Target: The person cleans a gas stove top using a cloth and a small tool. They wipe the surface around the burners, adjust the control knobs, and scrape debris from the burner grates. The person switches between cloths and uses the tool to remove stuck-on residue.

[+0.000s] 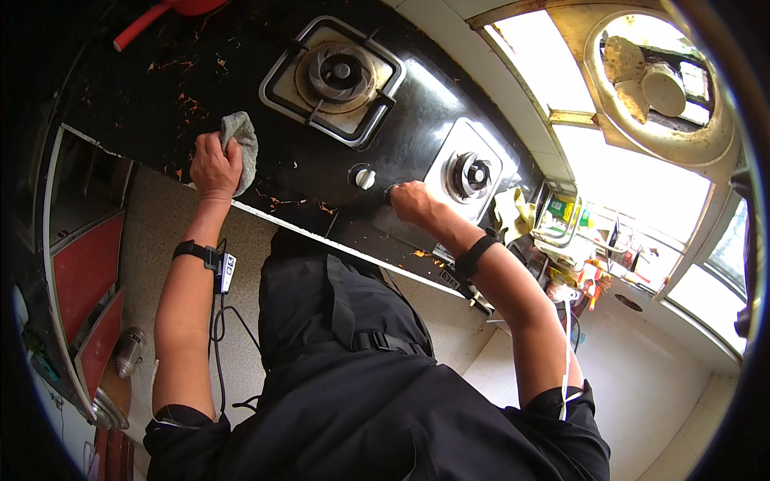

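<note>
My left hand [213, 166] is closed round a crumpled grey cloth [241, 143], near the front edge of the black countertop [148, 120]. The cloth hangs past my fingers and touches the counter. On the gas stove, my right hand [415, 203] is closed on the right stove knob; only the dark rim of its base shows beside my fingers. A white stove knob [365, 178] stands uncovered to the left of that hand. Behind it is the left burner [341, 72], framed by a square metal pan support. The right burner [473, 174] sits on a shiny square plate without a support.
Orange food scraps [189, 104] are scattered over the counter. A red-handled pan [140, 28] lies at the far left. Bottles and a yellow-green cloth [514, 212] crowd the right end. An exhaust fan [663, 88] sits in the window. Below the left counter stands an open cabinet [84, 280].
</note>
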Motion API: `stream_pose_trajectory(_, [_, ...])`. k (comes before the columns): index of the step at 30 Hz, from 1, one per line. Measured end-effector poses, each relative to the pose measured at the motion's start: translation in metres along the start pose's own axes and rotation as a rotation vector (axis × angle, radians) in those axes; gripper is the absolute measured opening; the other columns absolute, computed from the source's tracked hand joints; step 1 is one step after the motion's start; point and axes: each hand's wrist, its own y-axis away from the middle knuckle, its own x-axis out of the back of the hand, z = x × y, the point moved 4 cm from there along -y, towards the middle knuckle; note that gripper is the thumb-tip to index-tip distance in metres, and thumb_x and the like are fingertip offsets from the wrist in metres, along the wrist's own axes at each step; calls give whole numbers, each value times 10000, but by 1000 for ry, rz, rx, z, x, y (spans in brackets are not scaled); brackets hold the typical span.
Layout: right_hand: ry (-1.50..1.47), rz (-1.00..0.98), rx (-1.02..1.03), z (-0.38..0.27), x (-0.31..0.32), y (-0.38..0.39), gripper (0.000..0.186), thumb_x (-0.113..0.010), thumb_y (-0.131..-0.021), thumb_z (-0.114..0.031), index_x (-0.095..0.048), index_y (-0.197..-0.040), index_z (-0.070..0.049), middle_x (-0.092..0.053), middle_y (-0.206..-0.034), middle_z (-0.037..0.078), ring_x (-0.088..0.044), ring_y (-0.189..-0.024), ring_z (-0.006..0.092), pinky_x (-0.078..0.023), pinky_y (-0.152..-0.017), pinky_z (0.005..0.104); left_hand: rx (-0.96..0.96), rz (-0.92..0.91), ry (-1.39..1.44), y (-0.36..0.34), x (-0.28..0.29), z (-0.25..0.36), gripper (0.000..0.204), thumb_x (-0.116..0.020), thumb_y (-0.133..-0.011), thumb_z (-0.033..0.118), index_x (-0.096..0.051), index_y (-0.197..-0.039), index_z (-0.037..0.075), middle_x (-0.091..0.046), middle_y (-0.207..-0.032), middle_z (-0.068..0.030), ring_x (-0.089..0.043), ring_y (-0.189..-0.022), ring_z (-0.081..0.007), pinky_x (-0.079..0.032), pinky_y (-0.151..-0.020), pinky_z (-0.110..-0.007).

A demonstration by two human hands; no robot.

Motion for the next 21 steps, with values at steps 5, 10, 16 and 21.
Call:
stream_pose_trajectory(5, [-7, -8, -25, 3, 3, 3, 149, -617, -810, -99, -752, -868, -71, -739, -898, 145, -732, -839, 291, -582, -721, 398, 2, 7, 9, 0, -2, 3, 262, -613, -897, 286, -541, -1035, 75, -571, -994, -111, -660, -813, -332, -558, -659, -411])
stream_pose_trajectory(10, [-7, 12, -4, 0, 4, 3, 146, -617, -815, -108, -751, -859, -70, -739, -882, 144, -733, -833, 289, -582, -717, 397, 3, 10, 6, 0, -1, 1, 261, -614, -896, 289, -544, -1033, 78, -572, -997, -108, -658, -810, -333, -557, -656, -415])
stream_pose_trajectory(16, [8, -13, 1, 0, 5, 4, 154, -606, -824, -110, -750, -860, -71, -737, -877, 145, -733, -834, 286, -581, -712, 396, 19, -6, 19, 0, -2, 0, 260, -613, -896, 295, -547, -1034, 85, -571, -1000, -107, -655, -814, -335, -554, -655, -424])
stream_pose_trajectory(21, [12, -23, -4, -1, 7, 5, 156, -601, -826, -105, -745, -878, -72, -737, -891, 144, -732, -843, 286, -582, -713, 397, 14, 1, 16, 0, -2, 0, 261, -614, -897, 295, -549, -1035, 84, -570, -999, -110, -652, -823, -337, -552, -657, -426])
